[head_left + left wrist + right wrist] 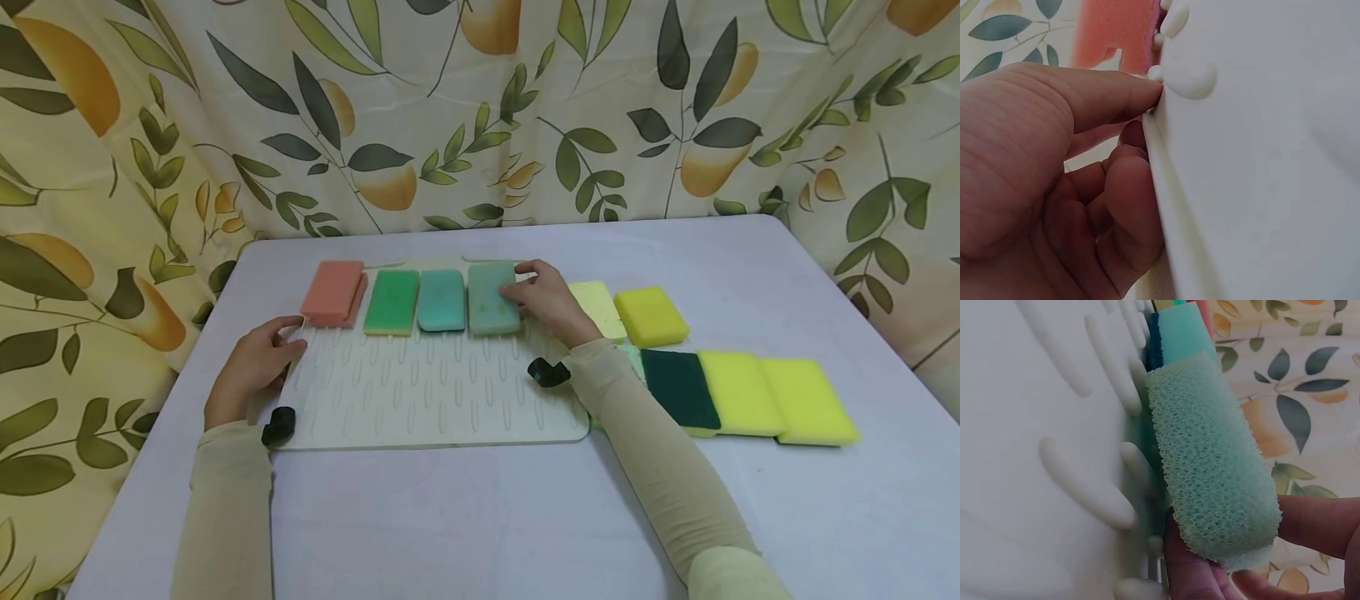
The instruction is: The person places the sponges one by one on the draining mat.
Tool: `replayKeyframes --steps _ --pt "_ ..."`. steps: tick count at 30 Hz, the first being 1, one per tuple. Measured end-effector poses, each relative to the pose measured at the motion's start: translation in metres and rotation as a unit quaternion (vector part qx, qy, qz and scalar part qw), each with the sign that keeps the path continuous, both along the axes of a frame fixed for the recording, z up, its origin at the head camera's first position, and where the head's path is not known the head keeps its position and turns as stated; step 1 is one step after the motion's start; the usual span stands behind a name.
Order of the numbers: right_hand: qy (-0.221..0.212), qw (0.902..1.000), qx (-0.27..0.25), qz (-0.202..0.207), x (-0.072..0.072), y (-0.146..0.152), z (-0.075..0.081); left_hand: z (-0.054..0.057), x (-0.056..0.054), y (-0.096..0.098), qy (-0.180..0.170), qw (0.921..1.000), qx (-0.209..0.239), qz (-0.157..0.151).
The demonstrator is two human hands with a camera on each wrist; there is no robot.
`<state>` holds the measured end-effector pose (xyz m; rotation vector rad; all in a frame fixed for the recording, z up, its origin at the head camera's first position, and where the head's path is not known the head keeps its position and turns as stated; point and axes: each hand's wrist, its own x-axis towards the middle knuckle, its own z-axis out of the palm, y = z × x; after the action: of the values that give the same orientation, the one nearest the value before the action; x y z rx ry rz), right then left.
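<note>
My left hand (251,367) is at the left edge of a white ridged drying mat (435,417), pinching its rim; the left wrist view shows the fingertips at the mat's edge (1166,162). In a row along the mat's far side lie stacked pink sponges (330,292), a green sponge (392,302) and a turquoise sponge (442,300). At the right end of that row, my right hand (551,300) grips a pale green sponge (492,300) by its right side. Seen from the right wrist, this sponge (1210,456) has open pores and sits against the mat's ridges, between thumb and fingers.
Right of the mat lie a pale yellow sponge (597,308) and a yellow sponge (651,317). Nearer, a dark green scouring sponge (681,390) and yellow sponges (810,400) overlap in a row, partly behind the right sleeve. A leaf-patterned curtain (480,125) hangs behind the white table (450,525).
</note>
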<state>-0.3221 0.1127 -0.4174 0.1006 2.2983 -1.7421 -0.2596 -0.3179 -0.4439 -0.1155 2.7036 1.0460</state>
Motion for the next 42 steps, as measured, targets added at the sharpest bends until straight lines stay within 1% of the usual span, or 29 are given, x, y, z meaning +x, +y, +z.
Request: replayKeyframes --steps 6,9,13,16,22,24,33,38,42 --pt "0.012 0.9999 -0.004 -0.001 0.003 -0.001 0.0 0.0 0.0 0.001 0.004 1.0 -0.004 0.001" --pt "0.017 0.9999 0.004 0.0 0.004 -0.001 0.001 0.001 0.0 0.001 0.003 1.0 -0.004 0.0" --pt "0.021 0.9994 0.026 0.0 0.006 0.001 0.003 0.001 0.0 0.001 0.002 1.0 -0.004 -0.002" --pt "0.021 0.9986 0.047 0.008 0.007 0.004 0.005 0.001 0.0 0.001 0.004 1.0 -0.005 -0.001" --pt "0.017 0.9932 0.107 0.044 0.007 0.012 0.011 0.0 0.001 0.001 0.006 1.0 -0.005 0.0" --pt "0.014 0.992 0.114 0.052 0.008 0.014 0.013 0.0 0.0 0.001 0.009 0.9999 -0.007 -0.001" --pt "-0.001 0.9937 0.084 0.075 0.009 0.021 0.019 0.0 0.001 0.001 0.012 0.9999 -0.008 -0.004" --pt "0.007 0.9964 0.05 0.068 0.01 0.031 0.025 -0.001 0.001 0.001 0.008 0.9999 -0.007 -0.004" --pt "0.016 0.9974 0.043 0.055 0.011 0.045 0.033 -0.001 0.0 0.0 0.006 1.0 -0.006 -0.004"
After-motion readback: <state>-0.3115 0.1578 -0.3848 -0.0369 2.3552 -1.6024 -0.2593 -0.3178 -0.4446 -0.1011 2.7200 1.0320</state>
